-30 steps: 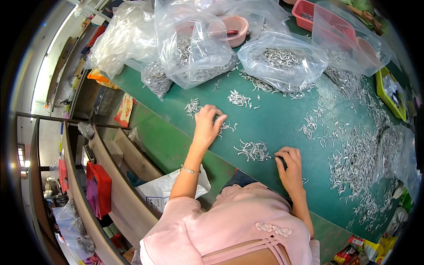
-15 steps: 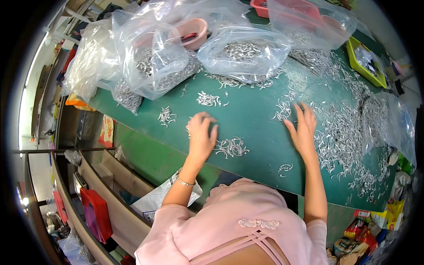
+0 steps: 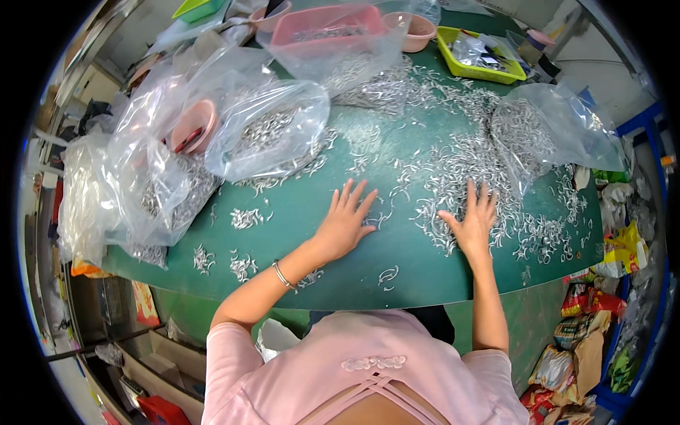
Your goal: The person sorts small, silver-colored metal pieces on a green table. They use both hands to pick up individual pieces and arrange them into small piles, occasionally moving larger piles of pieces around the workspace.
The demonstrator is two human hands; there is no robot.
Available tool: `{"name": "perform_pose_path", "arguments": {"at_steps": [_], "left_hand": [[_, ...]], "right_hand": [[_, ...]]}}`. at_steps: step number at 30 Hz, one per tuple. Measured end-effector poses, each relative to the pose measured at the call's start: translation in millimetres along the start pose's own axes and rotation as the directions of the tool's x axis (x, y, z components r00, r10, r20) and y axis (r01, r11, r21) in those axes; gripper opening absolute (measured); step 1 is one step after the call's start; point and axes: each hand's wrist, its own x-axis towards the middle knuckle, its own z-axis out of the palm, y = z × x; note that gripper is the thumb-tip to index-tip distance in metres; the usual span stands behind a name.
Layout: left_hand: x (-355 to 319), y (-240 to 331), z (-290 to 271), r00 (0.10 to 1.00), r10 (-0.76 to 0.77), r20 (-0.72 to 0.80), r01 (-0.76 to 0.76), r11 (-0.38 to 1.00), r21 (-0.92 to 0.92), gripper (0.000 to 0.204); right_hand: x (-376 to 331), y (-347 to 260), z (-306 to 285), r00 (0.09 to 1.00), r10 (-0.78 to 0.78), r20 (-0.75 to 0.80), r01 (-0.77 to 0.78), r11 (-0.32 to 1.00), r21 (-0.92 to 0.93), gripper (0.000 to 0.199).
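A large spread of small curved silver metal pieces point(image 3: 457, 166) covers the right part of the green table point(image 3: 354, 287). My right hand point(image 3: 476, 221) lies on the near part of this spread, fingers apart, with pieces around and under them. My left hand point(image 3: 342, 223) is spread flat over the table to the left, its fingertips beside a few loose pieces point(image 3: 382, 218). Neither hand visibly grips anything. Small separate piles point(image 3: 246, 218) lie left of my left hand, one of them partly hidden behind my left forearm. A few pieces point(image 3: 387, 276) lie near the front edge.
Clear plastic bags of metal pieces point(image 3: 273, 134) stand at the left, around a pink bowl point(image 3: 194, 126). Another filled bag point(image 3: 524, 127) lies at the right. Farther back are a pink basin point(image 3: 326, 25) and a yellow-green tray point(image 3: 482, 69). Coloured packages point(image 3: 591, 301) sit beyond the right edge.
The view has turned toward the right. My left hand has left the small piles and moved right, its fingers spreading. My right hand has moved right onto the large spread of pieces.
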Motion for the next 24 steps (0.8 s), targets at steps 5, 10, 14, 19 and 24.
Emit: {"name": "perform_pose_path", "arguments": {"at_steps": [5,10,14,19,24], "left_hand": [[24,8,20,0.992,0.122,0.018,-0.123,0.987,0.107,0.068],[57,6,27,0.987,0.156,-0.031,-0.154,0.985,0.077,0.066],[94,27,29,0.979,0.201,-0.023,-0.2,0.979,0.049,0.072],[152,48,31,0.973,0.22,-0.071,-0.223,0.974,-0.029,0.092],[201,32,30,0.994,0.076,-0.079,-0.083,0.992,-0.096,0.108]], "right_hand": [[8,-3,11,0.995,-0.083,-0.049,0.084,0.996,0.013,0.073],[29,-3,25,0.991,-0.096,-0.091,0.092,0.995,-0.047,0.061],[52,-6,40,0.982,-0.149,-0.118,0.146,0.989,-0.033,0.055],[98,-1,48,0.945,-0.313,-0.091,0.32,0.944,0.078,0.056],[135,5,59,0.92,-0.363,-0.147,0.385,0.909,0.163,0.054]]}}
